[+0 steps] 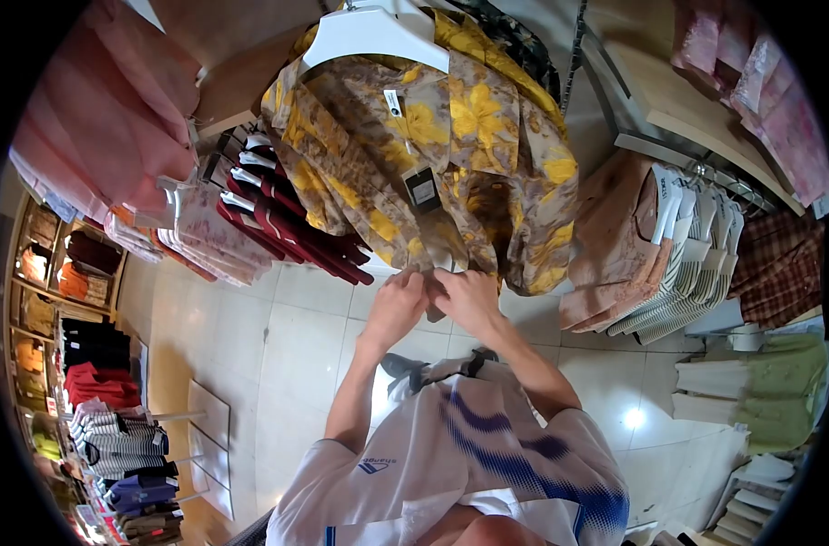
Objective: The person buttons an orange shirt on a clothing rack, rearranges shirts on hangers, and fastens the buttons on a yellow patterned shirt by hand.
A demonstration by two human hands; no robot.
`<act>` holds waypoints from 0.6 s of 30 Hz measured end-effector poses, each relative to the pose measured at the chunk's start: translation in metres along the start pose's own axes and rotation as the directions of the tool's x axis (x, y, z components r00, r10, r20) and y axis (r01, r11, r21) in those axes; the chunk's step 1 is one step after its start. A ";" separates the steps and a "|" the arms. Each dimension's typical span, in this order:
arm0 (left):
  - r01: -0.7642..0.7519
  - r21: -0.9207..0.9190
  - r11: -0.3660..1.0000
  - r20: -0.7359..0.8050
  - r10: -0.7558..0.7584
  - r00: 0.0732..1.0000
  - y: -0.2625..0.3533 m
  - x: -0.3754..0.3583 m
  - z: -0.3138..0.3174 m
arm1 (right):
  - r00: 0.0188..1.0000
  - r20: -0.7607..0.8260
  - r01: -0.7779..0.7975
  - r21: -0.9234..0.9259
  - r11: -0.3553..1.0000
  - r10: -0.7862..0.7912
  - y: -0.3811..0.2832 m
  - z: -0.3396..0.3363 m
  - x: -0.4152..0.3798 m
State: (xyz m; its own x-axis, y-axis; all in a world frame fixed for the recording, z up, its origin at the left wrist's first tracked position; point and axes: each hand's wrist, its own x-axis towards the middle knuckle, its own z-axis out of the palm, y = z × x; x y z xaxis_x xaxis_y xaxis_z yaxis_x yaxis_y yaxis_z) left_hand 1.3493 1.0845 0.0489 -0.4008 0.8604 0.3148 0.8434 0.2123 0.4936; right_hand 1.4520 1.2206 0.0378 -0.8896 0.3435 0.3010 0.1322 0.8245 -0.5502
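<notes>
A taupe jacket with yellow flowers (369, 173) hangs open at the front on a white hanger (378, 35). My left hand (398, 308) is closed on the lower front edge of the jacket, fingers pinched on the cloth. Close beside it, my right hand (467, 300) also pinches the lower front edge. The two hands nearly touch at the hem. Inside the jacket hangs a dark price tag (422, 190), and a white label (393, 102) shows at the neck.
Dark red garments (291, 214) hang to the left, with pink clothes (114, 109) beyond them. On the right are striped tops (696, 273) and a peach garment (610, 237). A wooden shelf (678, 100) juts out at upper right. Pale floor tiles (296, 364) lie below.
</notes>
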 end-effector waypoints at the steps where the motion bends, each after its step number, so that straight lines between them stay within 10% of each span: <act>1: 0.014 -0.046 0.999 -0.014 -0.014 1.000 -0.001 0.000 0.001 | 1.000 -0.018 -0.010 -0.025 1.000 0.010 0.000 0.000 0.000; 11: 0.194 -0.564 0.803 0.133 -0.144 0.981 -0.038 -0.009 0.015 | 0.954 -0.086 0.285 0.550 0.785 -0.286 0.002 -0.019 0.003; 18: 0.323 -0.675 0.664 0.218 -0.238 0.946 -0.042 -0.017 0.021 | 0.970 0.127 0.142 0.399 0.906 -0.208 0.017 -0.021 -0.003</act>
State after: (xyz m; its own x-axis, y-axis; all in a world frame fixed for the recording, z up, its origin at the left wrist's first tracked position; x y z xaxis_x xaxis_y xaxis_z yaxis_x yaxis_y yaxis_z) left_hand 1.3284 1.0711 0.0058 -0.5023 0.8647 0.0032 0.1886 0.1060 0.9763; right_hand 1.4661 1.2424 0.0438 -0.9459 0.1042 0.3073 -0.1810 0.6165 -0.7663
